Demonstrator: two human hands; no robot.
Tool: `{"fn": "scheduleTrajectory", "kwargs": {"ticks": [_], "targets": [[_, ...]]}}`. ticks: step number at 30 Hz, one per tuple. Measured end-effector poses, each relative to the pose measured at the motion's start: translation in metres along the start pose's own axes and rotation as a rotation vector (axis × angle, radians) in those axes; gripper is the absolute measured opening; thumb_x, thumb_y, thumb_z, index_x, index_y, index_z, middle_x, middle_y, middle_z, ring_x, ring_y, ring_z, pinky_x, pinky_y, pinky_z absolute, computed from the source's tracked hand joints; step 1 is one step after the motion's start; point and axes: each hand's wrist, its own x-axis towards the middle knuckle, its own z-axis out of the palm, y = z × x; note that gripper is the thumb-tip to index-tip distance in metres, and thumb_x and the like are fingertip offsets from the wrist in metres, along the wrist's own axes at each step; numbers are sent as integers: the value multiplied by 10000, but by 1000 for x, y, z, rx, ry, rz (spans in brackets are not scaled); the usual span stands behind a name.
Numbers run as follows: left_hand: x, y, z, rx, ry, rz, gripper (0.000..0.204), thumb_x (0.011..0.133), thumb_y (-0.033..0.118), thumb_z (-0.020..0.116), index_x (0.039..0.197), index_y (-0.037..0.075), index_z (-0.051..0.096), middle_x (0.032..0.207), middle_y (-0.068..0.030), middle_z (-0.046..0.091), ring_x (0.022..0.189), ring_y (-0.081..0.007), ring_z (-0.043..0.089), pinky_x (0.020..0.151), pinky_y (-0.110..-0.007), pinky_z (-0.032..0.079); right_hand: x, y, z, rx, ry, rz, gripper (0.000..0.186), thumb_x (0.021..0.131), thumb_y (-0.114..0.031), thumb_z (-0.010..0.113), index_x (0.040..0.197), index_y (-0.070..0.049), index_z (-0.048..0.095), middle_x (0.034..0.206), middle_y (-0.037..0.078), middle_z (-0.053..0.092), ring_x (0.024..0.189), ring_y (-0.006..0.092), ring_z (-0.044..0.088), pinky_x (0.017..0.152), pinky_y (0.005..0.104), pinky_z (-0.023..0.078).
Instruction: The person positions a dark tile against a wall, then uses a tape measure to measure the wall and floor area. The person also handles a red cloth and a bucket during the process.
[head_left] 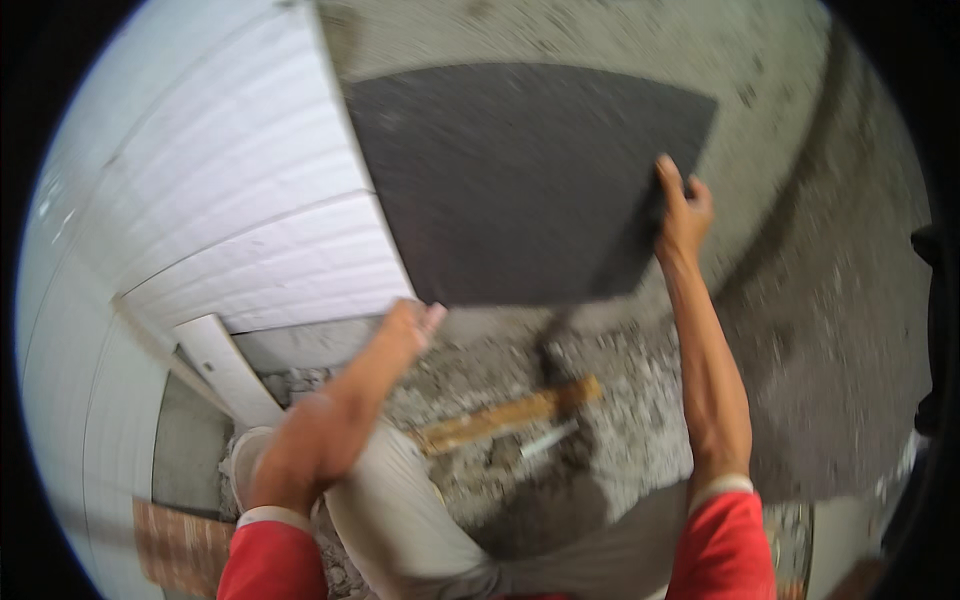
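A large dark grey tile [530, 185] lies against rough grey cement, its left side along the edge of white ribbed tiles [260, 190]. My right hand [685, 215] grips the tile's right edge, with the thumb on the front and the other fingers partly hidden at the edge. At the lower left corner, where the dark and white tiles meet, my left hand [415, 322] is closed on the dark tile's bottom edge. Slight blur softens its fingers.
Below the tile, rubble and broken mortar [640, 390] cover the ground, with a wooden strip [510, 415] and a small pale strip [549, 439] on it. A narrow white board [228, 370] leans at the left. Brownish patterned pieces [180, 545] lie at the lower left.
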Motion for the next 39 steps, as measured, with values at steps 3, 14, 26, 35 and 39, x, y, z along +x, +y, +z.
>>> {"fn": "scheduleTrajectory", "kwargs": {"ticks": [3,14,26,35,39], "targets": [[14,-16,12,-43,-56,-8,321,1025,149,476,1145,-147,509,1201,-265,589,1110,-329,605,904,-379,583,16,33,-20,44,-29,-79,1000,690,-597,854,1241,164,514,1153,233,597,1079,284,574,940,363,464],[-41,-75,68,784,-520,300,247,1010,-3,445,1154,-188,522,1239,-260,606,1176,-291,604,1023,-320,524,71,4,-110,136,-91,-288,400,817,-392,824,882,-69,597,802,-18,565,707,65,474,628,238,393],[-202,-150,210,361,-542,-121,362,963,33,453,1195,-246,454,1347,-297,481,1258,-354,514,1124,-409,447,208,-208,-273,-208,-120,-312,487,683,-357,920,795,-76,538,779,-48,464,774,70,437,665,278,383],[-473,-64,317,236,-418,-607,309,907,81,437,1101,-99,598,1177,-199,627,1194,-366,577,1108,-484,456,274,-549,-365,-401,-88,-95,570,683,-390,889,755,-31,453,762,90,426,688,237,465,602,375,370],[-625,-14,381,431,-302,-635,400,962,205,413,1266,-30,525,1291,-168,551,1256,-330,525,1048,-466,507,288,-715,-392,-423,-54,-86,551,694,-359,884,753,-24,451,755,101,418,671,260,451,593,390,355]]}}
